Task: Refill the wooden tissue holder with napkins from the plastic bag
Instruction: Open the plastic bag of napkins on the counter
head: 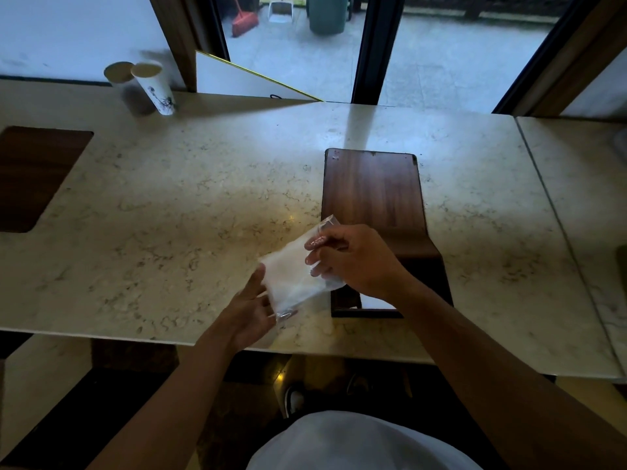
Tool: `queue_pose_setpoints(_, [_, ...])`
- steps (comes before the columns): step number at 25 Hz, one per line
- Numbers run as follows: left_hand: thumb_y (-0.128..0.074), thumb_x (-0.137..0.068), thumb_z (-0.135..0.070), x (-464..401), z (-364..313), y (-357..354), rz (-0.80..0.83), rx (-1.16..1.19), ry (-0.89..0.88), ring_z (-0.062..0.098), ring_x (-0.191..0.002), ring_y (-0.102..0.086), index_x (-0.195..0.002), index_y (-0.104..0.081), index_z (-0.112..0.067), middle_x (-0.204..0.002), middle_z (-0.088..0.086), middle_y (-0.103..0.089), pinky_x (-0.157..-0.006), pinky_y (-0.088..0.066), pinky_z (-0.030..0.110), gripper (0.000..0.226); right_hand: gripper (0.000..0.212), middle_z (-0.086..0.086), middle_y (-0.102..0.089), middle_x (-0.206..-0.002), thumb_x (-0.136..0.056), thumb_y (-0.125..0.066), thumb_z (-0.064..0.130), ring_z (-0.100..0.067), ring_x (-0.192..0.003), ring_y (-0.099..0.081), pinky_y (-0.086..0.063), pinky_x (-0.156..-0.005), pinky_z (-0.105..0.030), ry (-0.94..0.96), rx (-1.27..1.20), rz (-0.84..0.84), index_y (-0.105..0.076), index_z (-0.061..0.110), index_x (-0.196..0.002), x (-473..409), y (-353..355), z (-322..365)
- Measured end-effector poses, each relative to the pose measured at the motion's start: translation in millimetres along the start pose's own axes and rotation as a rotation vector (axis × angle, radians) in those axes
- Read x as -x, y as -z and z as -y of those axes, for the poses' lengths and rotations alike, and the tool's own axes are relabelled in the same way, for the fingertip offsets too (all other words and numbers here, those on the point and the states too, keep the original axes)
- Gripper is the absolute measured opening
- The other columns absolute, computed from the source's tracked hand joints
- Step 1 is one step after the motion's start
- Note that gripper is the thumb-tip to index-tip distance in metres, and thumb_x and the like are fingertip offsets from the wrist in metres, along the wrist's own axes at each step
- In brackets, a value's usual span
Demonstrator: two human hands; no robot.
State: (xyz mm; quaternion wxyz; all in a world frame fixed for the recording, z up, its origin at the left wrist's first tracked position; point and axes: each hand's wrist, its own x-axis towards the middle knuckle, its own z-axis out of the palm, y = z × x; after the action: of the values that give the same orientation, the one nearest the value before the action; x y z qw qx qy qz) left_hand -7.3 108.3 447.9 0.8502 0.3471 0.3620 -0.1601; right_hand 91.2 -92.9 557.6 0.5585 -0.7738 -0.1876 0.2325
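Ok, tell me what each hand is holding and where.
Both hold the plastic bag of napkins: left hand at its near bottom corner, right hand gripping its upper right end.

Two paper cups point(149, 88) stand touching at the far left of the marble counter point(190, 198). Beyond its far edge, outside the glass, a red broom point(243, 21) leans.

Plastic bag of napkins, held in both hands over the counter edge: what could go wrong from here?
1. The plastic bag is held near the counter front edge; if the right hand pulls napkins while the left hand grips only a corner, the stack may slip and fall to the floor.
2. The wooden tissue holder lies right behind the right hand; a sharp tug could knock it.
3. The clear film may tear, scattering napkins.
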Motion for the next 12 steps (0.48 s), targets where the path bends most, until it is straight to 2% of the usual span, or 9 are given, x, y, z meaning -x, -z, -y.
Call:
queue_pose_setpoints(2, [-0.074, -0.084, -0.045, 0, 2, 0, 0.172, 0.205, 0.015, 0.044, -0.128, -0.057, -0.137, -0.060, -0.007, -0.138, 0.024, -0.061, -0.096, -0.054, 0.055, 0.067, 0.015, -0.003, -0.080, -0.087, -0.096, -0.063, 0.011, -0.018, -0.078, -0.078, -0.063, -0.070, -0.030, 0.005, -0.085, 0.022, -0.076, 0.019, -0.095, 5, 7, 5])
queue_pose_setpoints(4, [-0.076, -0.083, -0.034, -1, 5, -2, 0.241, 0.243, -0.007, 0.046, -0.129, -0.055, -0.139, -0.060, -0.011, -0.141, 0.023, -0.059, -0.093, -0.055, 0.056, 0.063, 0.018, -0.004, -0.080, -0.090, -0.097, -0.060, 0.009, -0.023, -0.080, -0.078, -0.064, -0.076, -0.035, -0.017, -0.151, 0.042, -0.075, 0.019, -0.096, 11, 15, 5])
queue_pose_setpoints(7, [-0.073, -0.082, -0.022, -3, 9, -7, 0.194, 0.182, -0.015, 0.047, -0.120, -0.062, -0.138, -0.055, -0.011, -0.137, 0.024, -0.063, -0.084, -0.058, 0.059, 0.061, 0.021, -0.006, -0.080, -0.089, -0.097, -0.057, 0.002, -0.025, -0.080, -0.077, -0.064, -0.078, -0.040, -0.085, -0.243, 0.038, -0.075, 0.011, -0.098, 20, 25, 0])
queue_pose_setpoints(10, [-0.069, -0.083, -0.016, -1, 11, -15, 0.166, 0.097, 0.008, 0.045, -0.111, -0.068, -0.135, -0.056, -0.007, -0.126, 0.025, -0.069, -0.081, -0.060, 0.060, 0.055, 0.023, -0.006, -0.080, -0.086, -0.097, -0.052, -0.001, -0.022, -0.078, -0.077, -0.062, -0.068, -0.027, -0.133, -0.318, 0.019, -0.075, 0.005, -0.099, 32, 33, -6])
queue_pose_setpoints(12, [-0.069, -0.083, -0.014, 0, 12, -19, 0.157, 0.090, 0.019, 0.046, -0.107, -0.069, -0.132, -0.057, -0.005, -0.122, 0.026, -0.070, -0.078, -0.060, 0.060, 0.052, 0.032, -0.014, -0.079, -0.090, -0.098, -0.043, -0.002, -0.029, -0.083, -0.077, -0.063, -0.071, -0.033, -0.173, -0.422, 0.022, -0.075, 0.002, -0.100, 36, 37, -14])
